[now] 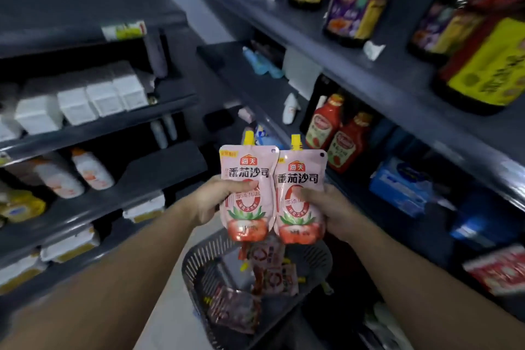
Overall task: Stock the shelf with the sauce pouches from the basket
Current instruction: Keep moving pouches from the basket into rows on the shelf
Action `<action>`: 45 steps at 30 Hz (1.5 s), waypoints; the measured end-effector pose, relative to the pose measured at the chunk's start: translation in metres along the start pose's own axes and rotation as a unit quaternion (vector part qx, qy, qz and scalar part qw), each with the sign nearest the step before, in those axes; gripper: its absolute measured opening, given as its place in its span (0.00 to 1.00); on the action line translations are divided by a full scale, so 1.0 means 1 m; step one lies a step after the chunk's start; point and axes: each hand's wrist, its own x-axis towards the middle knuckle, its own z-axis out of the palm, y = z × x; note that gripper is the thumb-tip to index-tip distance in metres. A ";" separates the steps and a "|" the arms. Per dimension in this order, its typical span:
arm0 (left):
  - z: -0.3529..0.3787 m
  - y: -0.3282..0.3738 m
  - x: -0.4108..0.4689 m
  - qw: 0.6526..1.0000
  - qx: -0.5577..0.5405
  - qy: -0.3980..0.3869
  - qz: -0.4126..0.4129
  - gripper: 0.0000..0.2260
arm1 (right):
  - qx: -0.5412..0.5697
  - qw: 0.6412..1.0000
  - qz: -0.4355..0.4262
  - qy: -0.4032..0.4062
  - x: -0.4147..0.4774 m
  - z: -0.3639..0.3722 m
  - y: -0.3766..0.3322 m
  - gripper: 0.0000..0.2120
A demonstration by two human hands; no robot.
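— What did we have nearest to us?

— The dark slatted basket (199, 264) sat on the floor below our arms, with more sauce pouches (272, 270) lying loose in it, some face down, their print too blurred for us to read.

— And in our hands?

— We held one pouch in each, upright, side by side above the basket, their inner edges touching. Our left hand (218, 199) was closed on the left pouch (247, 176), thumb across its front at mid-height. Our right hand (326, 207) was closed on the right pouch (300, 179) in the same way, fingers behind it.

— What did the fronts say?

— Both read 海天 in a red badge near the top, and under it 番茄沙司 in large dark characters. Below came a big red "0" ring and smaller lines partly under our thumbs. Each pouch was pale pink, with a tomato and green leaves printed at the bottom and a yellow spout cap at the top left corner.

— Farther off?

— On the right shelf (397, 111), just beyond the right pouch, stood two red ketchup bottles (335, 133), labels unreadable. Dark bottles with yellow labels (488, 71) stood on the shelf above. On the far left were white boxes (85, 99).
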 end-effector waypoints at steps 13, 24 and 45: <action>0.157 0.070 -0.015 0.976 0.071 -0.194 0.070 0.14 | 0.052 0.958 -0.168 0.227 -0.171 -0.074 -0.061 0.09; 0.363 0.075 -0.084 0.919 0.119 -0.347 0.146 0.06 | 0.087 0.882 -0.267 0.378 -0.367 -0.147 -0.063 0.12; 0.718 -0.056 -0.271 0.828 0.128 -0.534 0.117 0.08 | 0.071 0.771 -0.326 0.543 -0.731 -0.299 0.017 0.14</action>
